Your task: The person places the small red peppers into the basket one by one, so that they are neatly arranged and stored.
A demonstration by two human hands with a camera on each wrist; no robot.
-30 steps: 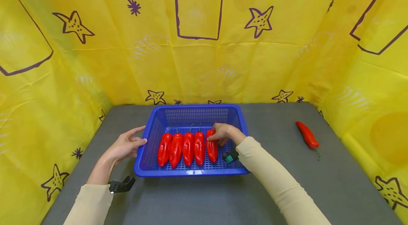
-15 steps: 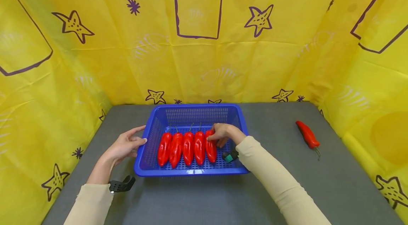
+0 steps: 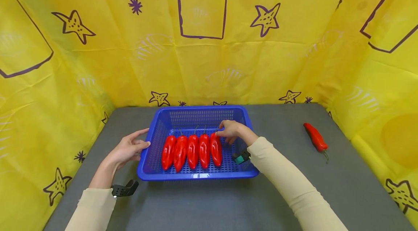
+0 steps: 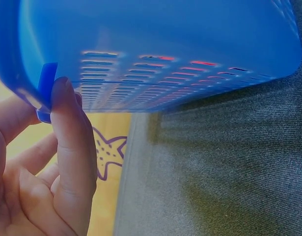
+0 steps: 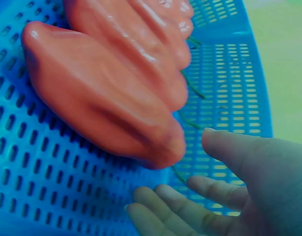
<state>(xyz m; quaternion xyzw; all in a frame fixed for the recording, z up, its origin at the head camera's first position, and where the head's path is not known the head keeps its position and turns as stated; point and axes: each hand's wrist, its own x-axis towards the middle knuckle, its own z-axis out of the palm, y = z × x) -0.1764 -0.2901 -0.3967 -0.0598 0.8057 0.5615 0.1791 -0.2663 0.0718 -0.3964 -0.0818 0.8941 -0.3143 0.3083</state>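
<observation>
Several glossy red peppers lie side by side in a blue plastic basket, their green stems pointing to the back. My left hand pinches the basket's left rim between thumb and fingers; the left wrist view shows the thumb on the outer side. Inside the basket, my right hand hovers by the stem end of the rightmost pepper. In the right wrist view its thumb and fingers are spread apart around that pepper's stem, gripping nothing.
One more red pepper lies on the grey tabletop to the right of the basket. Yellow cloth with starfish drawings closes off the back and both sides.
My right hand has let go of the rightmost pepper and drawn back slightly up and to the right. That pepper shifted a little left beside the others. The left hand stays put.
</observation>
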